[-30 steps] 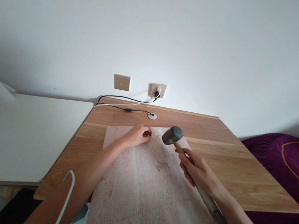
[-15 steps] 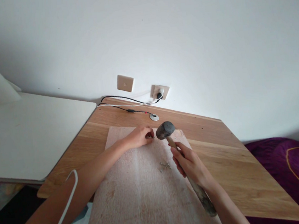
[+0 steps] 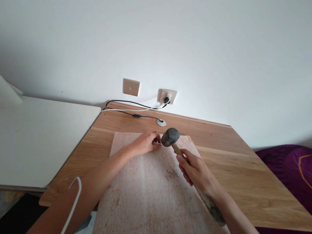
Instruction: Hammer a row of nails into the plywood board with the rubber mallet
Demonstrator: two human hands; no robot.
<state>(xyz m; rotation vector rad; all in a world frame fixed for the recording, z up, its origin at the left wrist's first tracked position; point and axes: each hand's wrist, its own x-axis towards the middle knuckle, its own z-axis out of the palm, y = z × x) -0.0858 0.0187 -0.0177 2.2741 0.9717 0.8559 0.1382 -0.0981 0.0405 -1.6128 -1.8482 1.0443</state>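
My right hand (image 3: pixel 196 168) is wrapped round the wooden handle of a rubber mallet (image 3: pixel 170 136), whose dark head hangs over the far part of a pale wooden board. Close to the left of that head, my left hand (image 3: pixel 146 142) is closed in a pinch at the board's surface. A thin nail (image 3: pixel 157 143) shows between its fingertips, mostly hidden by the fingers. Several loose nails (image 3: pixel 172 173) lie in a small heap on the wooden board (image 3: pixel 143 204), between the two arms.
The board rests on a brown wooden desk (image 3: pixel 248 170) against the wall. Behind it, black and white cables (image 3: pixel 136 115) run to a wall socket (image 3: pixel 167 96). A white tabletop (image 3: pixel 41 136) adjoins at left; purple fabric (image 3: pixel 293 177) lies at right. A white cord (image 3: pixel 69 219) crosses near my left forearm.
The mallet head has shifted slightly left and down, nearer to my left fingertips. My left hand has stayed in place, still pinching. The loose nails have not moved.
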